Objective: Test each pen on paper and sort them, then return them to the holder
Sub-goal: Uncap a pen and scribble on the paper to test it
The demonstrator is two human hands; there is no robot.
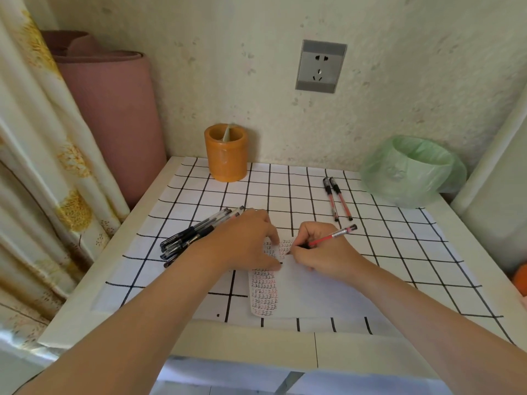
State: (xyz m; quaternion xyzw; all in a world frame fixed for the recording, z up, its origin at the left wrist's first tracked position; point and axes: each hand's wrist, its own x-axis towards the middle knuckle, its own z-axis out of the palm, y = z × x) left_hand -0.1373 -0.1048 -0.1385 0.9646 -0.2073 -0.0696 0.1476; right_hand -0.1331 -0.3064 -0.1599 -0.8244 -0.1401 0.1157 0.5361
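My right hand (pixel 322 252) grips a red pen (pixel 332 236) with its tip touching the white paper (pixel 308 292), which carries rows of black and red marks. Fingers spread, my left hand (pixel 248 240) presses flat on the paper's upper left part. A pile of several black pens (pixel 191 235) lies just left of my left hand, partly under my wrist. Two red pens (pixel 336 198) lie side by side at the back right. The orange pen holder (pixel 226 152) stands at the back of the table and shows no pens.
The table carries a white cloth with a black grid (pixel 285 189). A small bin lined with a green bag (pixel 413 169) sits at the back right. A pink roll (pixel 114 109) and a curtain (pixel 42 166) stand to the left. A wall socket (pixel 320 67) is above.
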